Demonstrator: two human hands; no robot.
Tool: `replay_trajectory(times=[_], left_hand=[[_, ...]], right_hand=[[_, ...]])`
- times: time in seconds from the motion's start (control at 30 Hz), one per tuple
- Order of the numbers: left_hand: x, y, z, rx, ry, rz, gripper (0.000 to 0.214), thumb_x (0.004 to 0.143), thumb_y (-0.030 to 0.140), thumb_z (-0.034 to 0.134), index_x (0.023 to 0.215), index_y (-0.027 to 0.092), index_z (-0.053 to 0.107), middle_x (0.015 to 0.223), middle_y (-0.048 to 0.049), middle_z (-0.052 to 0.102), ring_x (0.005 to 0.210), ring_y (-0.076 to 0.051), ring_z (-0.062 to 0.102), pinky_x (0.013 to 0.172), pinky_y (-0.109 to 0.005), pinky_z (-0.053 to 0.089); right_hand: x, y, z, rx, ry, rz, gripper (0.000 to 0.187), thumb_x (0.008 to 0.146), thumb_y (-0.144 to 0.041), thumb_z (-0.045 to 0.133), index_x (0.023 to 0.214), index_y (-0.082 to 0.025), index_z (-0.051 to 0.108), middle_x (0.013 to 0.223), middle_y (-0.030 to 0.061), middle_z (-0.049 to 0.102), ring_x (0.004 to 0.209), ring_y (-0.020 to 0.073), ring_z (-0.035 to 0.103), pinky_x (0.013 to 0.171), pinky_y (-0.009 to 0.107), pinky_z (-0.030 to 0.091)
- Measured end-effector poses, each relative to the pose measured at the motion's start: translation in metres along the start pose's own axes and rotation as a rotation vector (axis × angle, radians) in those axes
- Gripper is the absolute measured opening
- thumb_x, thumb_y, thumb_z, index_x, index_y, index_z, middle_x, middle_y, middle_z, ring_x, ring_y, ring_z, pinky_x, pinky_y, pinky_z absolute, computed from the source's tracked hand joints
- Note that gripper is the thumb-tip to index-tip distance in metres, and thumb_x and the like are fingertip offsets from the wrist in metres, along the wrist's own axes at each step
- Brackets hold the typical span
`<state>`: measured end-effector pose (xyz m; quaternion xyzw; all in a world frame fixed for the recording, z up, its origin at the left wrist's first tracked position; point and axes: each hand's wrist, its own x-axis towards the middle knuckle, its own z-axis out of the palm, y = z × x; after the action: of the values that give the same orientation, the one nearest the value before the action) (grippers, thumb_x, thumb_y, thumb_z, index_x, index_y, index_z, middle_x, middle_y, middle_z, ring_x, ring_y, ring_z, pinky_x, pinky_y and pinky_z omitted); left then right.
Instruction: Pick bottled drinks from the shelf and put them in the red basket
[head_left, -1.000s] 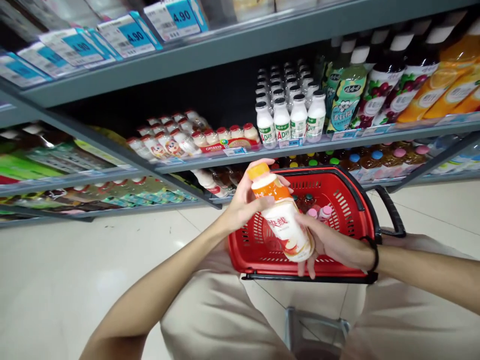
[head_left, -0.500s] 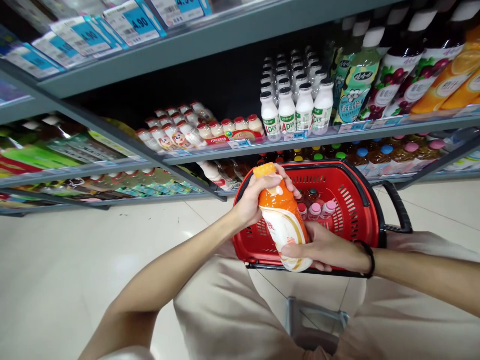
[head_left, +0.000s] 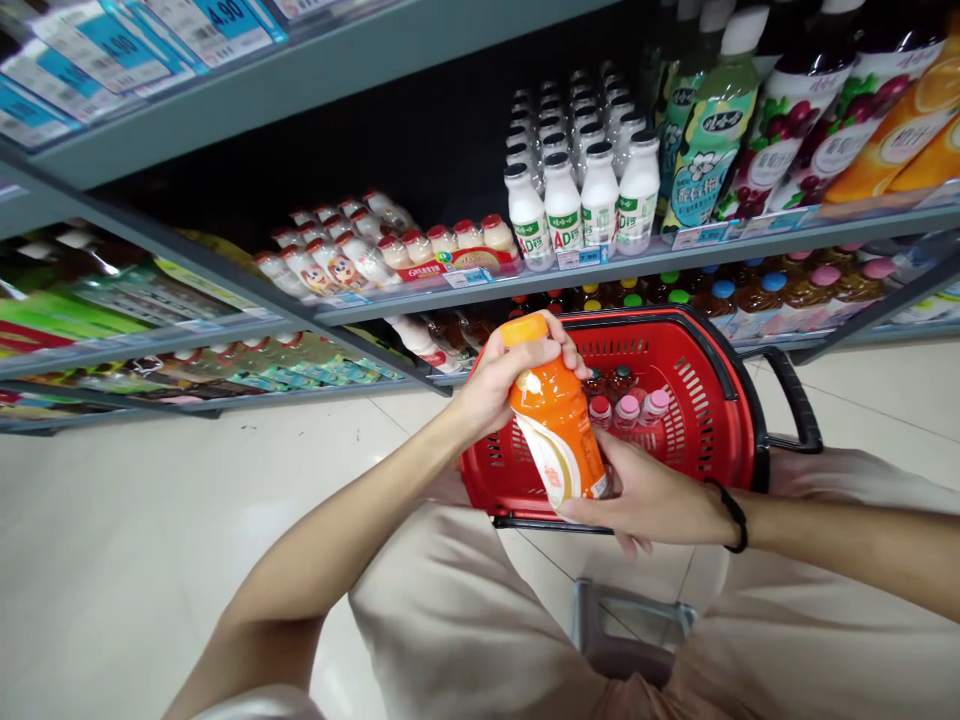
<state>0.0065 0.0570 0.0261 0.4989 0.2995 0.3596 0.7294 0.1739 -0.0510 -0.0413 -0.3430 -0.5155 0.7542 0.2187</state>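
An orange drink bottle (head_left: 559, 425) with a yellow-orange cap and a white, gold-edged label tilts between my two hands. My left hand (head_left: 499, 378) wraps around its neck, just below the cap. Around the lower end curls my right hand (head_left: 645, 490), thumb along the near side of the base, with a black band on the wrist. Directly beneath the bottle is a red shopping basket (head_left: 720, 430) with black rims. Inside it stand several small bottles, among them pink-capped bottles (head_left: 628, 408). The bottle and my hands hide part of the basket's floor.
Shelves (head_left: 420, 295) of drinks run across the front, holding white milk-drink bottles (head_left: 600, 200), red-capped small bottles (head_left: 469, 245) and large juice bottles (head_left: 795, 130). The basket's black handle (head_left: 806, 405) sticks out right. A grey stool-like frame (head_left: 589, 620) shows between my knees.
The bottle has been turned about its length, so more orange and less white label faces me. Both hands keep hold of it. The view has shifted slightly.
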Motion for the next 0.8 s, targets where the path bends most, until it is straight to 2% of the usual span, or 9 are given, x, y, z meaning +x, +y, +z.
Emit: replay_trajectory(times=[0.1,0.17,0.37,0.47,0.6,0.8], left_hand=[[0.001,-0.0033,-0.0023,0.018,0.112,-0.021,0.02,0.078,0.026,0.077,0.086,0.017,0.062,0.077,-0.0001,0.064,0.074,-0.016,0.067,0.083,-0.032,0.058],[0.0017,-0.006,-0.0034,0.0,0.136,-0.031,0.02,0.077,0.026,0.077,0.086,0.017,0.061,0.076,0.0004,0.064,0.073,-0.016,0.066,0.08,-0.031,0.057],[-0.0017,-0.0082,-0.0048,0.005,0.049,0.009,0.017,0.078,0.024,0.074,0.087,0.017,0.062,0.075,-0.0004,0.063,0.075,-0.016,0.065,0.077,-0.029,0.055],[-0.0039,-0.0061,-0.0045,0.035,0.016,0.027,0.017,0.078,0.025,0.073,0.087,0.017,0.062,0.074,-0.0005,0.063,0.074,-0.017,0.065,0.078,-0.031,0.054],[-0.0043,-0.0043,-0.0047,0.053,-0.001,0.034,0.018,0.077,0.027,0.073,0.086,0.017,0.061,0.073,-0.0007,0.063,0.074,-0.018,0.065,0.077,-0.031,0.053],[-0.0053,-0.0057,-0.0059,0.045,-0.046,0.056,0.018,0.077,0.027,0.074,0.085,0.017,0.061,0.072,-0.0009,0.062,0.073,-0.018,0.064,0.076,-0.031,0.052]], right_hand=[[0.0019,0.0034,-0.0016,-0.029,0.051,0.006,0.047,0.092,-0.039,0.077,0.125,-0.022,0.048,0.083,-0.005,0.065,0.039,0.0069,0.058,0.029,0.016,0.043],[0.0031,0.0051,-0.0018,-0.028,0.055,-0.006,0.045,0.092,-0.04,0.076,0.124,-0.022,0.049,0.085,-0.0047,0.064,0.039,0.0062,0.056,0.029,0.016,0.042],[0.0037,0.0069,0.0008,-0.058,0.06,-0.084,0.046,0.092,-0.041,0.077,0.125,-0.022,0.051,0.09,-0.0028,0.065,0.04,0.0048,0.055,0.034,0.018,0.046],[0.0036,0.0036,0.0016,-0.104,0.096,-0.07,0.054,0.089,-0.044,0.079,0.129,-0.021,0.05,0.095,0.0004,0.069,0.042,0.0056,0.056,0.035,0.019,0.046],[0.0034,-0.0006,0.0026,-0.159,0.151,-0.095,0.051,0.087,-0.043,0.08,0.123,-0.019,0.053,0.088,-0.0002,0.068,0.047,0.0066,0.056,0.04,0.019,0.046],[0.0016,-0.0016,0.0029,-0.156,0.121,-0.054,0.057,0.089,-0.046,0.078,0.132,-0.021,0.05,0.097,0.0023,0.069,0.046,0.009,0.057,0.038,0.023,0.046]])
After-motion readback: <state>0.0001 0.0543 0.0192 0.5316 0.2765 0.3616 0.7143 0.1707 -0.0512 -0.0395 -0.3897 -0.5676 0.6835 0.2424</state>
